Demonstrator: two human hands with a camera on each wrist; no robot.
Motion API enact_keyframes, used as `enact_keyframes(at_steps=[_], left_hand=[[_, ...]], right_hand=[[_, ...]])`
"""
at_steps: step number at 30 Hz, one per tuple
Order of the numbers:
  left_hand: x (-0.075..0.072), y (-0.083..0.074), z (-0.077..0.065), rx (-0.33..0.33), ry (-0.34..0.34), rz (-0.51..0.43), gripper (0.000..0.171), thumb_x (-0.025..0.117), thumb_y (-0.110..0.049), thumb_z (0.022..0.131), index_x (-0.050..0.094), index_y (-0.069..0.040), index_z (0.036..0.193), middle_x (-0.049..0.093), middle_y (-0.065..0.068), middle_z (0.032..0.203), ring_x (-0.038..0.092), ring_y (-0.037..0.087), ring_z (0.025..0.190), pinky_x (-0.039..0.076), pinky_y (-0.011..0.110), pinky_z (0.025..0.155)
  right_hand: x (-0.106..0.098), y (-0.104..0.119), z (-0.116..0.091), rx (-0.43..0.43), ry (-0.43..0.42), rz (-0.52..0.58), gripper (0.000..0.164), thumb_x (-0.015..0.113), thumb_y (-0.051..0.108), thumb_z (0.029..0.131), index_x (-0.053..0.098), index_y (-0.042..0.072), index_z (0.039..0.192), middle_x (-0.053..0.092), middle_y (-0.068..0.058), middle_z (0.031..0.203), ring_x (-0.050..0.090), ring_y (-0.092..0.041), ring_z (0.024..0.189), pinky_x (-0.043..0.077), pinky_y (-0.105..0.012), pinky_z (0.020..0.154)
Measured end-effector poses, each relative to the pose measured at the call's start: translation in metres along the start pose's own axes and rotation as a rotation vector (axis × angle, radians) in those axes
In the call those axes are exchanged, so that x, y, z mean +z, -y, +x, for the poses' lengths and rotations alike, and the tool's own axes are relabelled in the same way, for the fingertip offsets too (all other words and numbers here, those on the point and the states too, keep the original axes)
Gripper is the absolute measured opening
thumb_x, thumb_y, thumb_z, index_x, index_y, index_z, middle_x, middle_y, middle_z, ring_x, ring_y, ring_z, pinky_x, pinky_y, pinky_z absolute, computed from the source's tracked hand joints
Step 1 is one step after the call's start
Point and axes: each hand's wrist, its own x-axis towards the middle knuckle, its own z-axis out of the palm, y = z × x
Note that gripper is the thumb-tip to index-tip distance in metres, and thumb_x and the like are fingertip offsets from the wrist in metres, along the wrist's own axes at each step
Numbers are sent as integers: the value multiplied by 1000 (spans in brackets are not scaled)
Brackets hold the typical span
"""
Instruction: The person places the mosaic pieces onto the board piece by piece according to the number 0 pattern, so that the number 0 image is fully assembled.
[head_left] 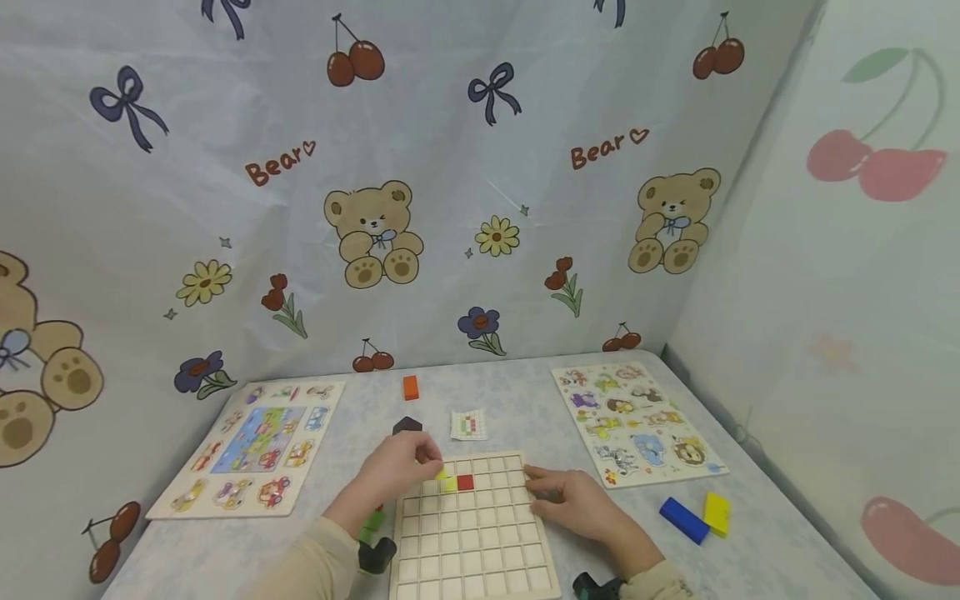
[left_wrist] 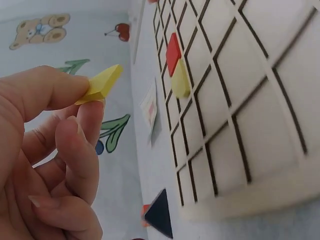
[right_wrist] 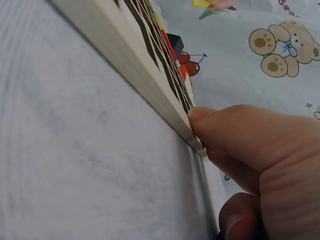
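A wooden grid board (head_left: 465,533) lies flat on the table. My left hand (head_left: 397,462) is above its far left part, pinching a yellow tile (left_wrist: 102,84) between thumb and fingertip. Two tiles sit side by side in the grid: a red tile (head_left: 466,482) and a yellow tile (left_wrist: 180,80) to its left. At the board's far right edge, my right hand (head_left: 573,502) grips the rim, thumb on top in the right wrist view. Beyond the board lies a small card (head_left: 468,425) printed with a coloured grid pattern.
Picture puzzle boards lie at left (head_left: 195,498) and right (head_left: 641,425). An orange block (head_left: 410,387) and a black piece (head_left: 407,425) stand behind. Green blocks (head_left: 371,525) are partly hidden by the left arm. A blue block (head_left: 684,520) and yellow block (head_left: 716,513) lie right.
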Motion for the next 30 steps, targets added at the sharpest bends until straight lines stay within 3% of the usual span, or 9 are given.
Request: enact_keyframes(at_steps=[7, 15, 30], left_hand=[[34, -15, 21, 63, 59, 20, 6, 73, -25, 96, 71, -26, 90, 65, -11, 86, 59, 9, 76, 49, 34, 66], [60, -19, 32, 85, 35, 125, 9, 73, -28, 96, 71, -30, 88, 66, -15, 84, 56, 5, 69, 47, 32, 61], [58, -28, 34, 143, 68, 252, 13, 73, -16, 92, 79, -26, 86, 67, -18, 77, 52, 3, 64, 44, 29, 57]], right_hand=[[1, 1, 2, -12, 3, -27, 44, 72, 36, 96, 71, 9, 131, 57, -2, 150, 55, -34, 137, 46, -55, 107], [-1, 0, 0, -12, -2, -25, 40, 72, 33, 96, 72, 10, 130, 58, -3, 149, 56, -33, 136, 47, -53, 107], [2, -3, 1, -21, -5, 13, 41, 72, 33, 96, 71, 10, 130, 59, -4, 148, 56, -34, 136, 47, -54, 107]])
